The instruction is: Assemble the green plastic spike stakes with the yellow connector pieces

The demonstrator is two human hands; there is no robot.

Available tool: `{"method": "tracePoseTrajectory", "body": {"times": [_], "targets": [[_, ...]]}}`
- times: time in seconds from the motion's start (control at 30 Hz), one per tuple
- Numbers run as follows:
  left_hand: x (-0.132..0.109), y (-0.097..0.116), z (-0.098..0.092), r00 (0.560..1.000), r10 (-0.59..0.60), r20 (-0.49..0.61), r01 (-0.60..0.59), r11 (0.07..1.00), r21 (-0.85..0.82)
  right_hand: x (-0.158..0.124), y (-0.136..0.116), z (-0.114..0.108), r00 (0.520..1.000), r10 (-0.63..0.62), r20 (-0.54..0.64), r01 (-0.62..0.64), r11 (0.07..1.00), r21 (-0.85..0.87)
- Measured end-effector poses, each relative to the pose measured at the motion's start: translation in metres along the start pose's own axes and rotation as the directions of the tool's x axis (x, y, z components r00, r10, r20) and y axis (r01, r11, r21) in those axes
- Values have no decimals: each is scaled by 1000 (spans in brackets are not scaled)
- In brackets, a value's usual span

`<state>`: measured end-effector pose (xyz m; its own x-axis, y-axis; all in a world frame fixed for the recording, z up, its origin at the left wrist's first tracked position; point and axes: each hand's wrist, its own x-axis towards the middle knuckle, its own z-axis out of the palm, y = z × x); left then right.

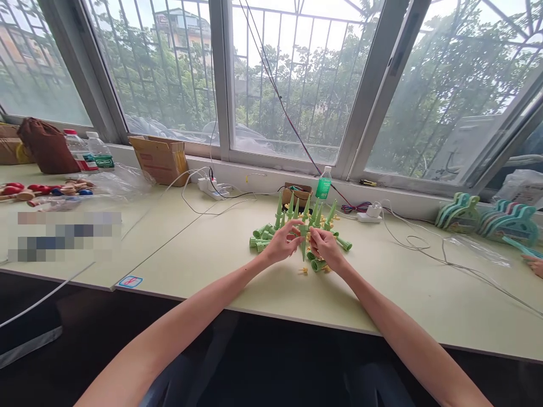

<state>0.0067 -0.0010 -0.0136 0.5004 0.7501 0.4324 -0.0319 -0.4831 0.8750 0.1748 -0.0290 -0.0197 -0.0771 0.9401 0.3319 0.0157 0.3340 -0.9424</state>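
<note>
Between both hands a green plastic spike (304, 250) hangs with its tip down. My left hand (283, 243) curls its thumb and fingers round the wide upper end of this spike. My right hand (326, 246) is closed in a pinch against the spike's upper right side; what sits in its fingertips is too small to make out. Behind the hands, several green spikes (314, 213) stand point up. Green hollow tubes (259, 244) lie around them on both sides. Small yellow plastic pieces (302, 271) are scattered in front and among the green parts.
A green-labelled bottle (323, 183) and a small open box (297, 195) stand behind the pile. Power strips (212, 186) and loose cables (418, 243) lie on the table. Green hanger-like parts (509, 223) stand at right, near another person's hand (533, 264). A cardboard box (159, 160) stands left.
</note>
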Motion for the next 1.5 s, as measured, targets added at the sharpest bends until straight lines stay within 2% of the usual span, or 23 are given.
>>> {"method": "tracePoseTrajectory", "body": {"times": [0.27, 0.6, 0.97, 1.23, 1.5], "targets": [[1, -2, -1, 999, -45, 0, 45, 998, -45, -1, 4, 1, 999, -36, 27, 36, 999, 12], [2, -1, 0, 998, -69, 0, 68, 992, -109, -3, -1, 1, 999, -18, 45, 18, 1000, -7], [-4, 4, -1, 994, -54, 96, 56, 998, -15, -4, -3, -1, 999, -32, 36, 35, 995, -92], [-3, 1, 0, 996, -17, 82, 15, 999, 28, -6, -5, 0, 998, -34, 62, 41, 992, -117], [-3, 8, 0, 985, -95, 142, 103, 993, -52, -6, -13, -1, 994, -77, -76, 71, 995, -75]]}}
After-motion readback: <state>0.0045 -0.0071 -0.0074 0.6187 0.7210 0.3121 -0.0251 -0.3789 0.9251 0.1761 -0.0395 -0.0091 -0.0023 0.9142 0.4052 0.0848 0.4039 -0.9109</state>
